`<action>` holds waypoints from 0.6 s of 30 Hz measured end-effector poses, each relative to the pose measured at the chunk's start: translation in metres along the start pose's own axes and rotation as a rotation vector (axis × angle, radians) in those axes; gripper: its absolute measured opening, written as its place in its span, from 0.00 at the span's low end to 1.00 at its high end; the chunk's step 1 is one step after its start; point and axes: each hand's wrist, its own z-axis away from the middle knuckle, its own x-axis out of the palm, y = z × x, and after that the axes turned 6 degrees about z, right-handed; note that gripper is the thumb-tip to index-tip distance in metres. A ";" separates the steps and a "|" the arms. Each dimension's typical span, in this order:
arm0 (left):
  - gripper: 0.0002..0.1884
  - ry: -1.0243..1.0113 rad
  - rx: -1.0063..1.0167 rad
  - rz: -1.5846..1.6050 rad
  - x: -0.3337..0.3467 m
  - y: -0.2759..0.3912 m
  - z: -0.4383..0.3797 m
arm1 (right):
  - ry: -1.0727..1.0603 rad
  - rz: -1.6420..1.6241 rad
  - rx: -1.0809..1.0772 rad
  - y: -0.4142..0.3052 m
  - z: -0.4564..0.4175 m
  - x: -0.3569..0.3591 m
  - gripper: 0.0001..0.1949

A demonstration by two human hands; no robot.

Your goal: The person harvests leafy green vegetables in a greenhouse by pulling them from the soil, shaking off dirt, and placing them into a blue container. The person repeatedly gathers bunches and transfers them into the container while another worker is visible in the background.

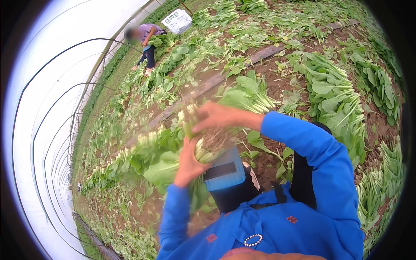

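Observation:
My left hand (pixel 191 159) is closed around a bunch of leafy greens (pixel 204 151), whose pale stems and brown roots point up and to the right while the leaves hang to the left. Above it, my right hand (pixel 216 117), blurred, grips more pale stalks (pixel 188 120) at the top of the bunch. Whether these stalks are apart from the bunch cannot be told. Just below the roots, a blue pad with a dark strap (pixel 227 172) covers my knee.
Cut greens (pixel 250 94) lie on the soil ahead, with a long row (pixel 334 97) at right and another (pixel 143 146) at left. A wooden plank (pixel 266 53) crosses the bed. Another person (pixel 151 35) bends over greens near a white crate (pixel 177 21). Tunnel hoops (pixel 94 39) stand at left.

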 end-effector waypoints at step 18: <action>0.41 -0.047 -0.038 -0.012 0.011 0.008 -0.011 | -0.049 0.406 0.070 -0.035 0.017 -0.022 0.22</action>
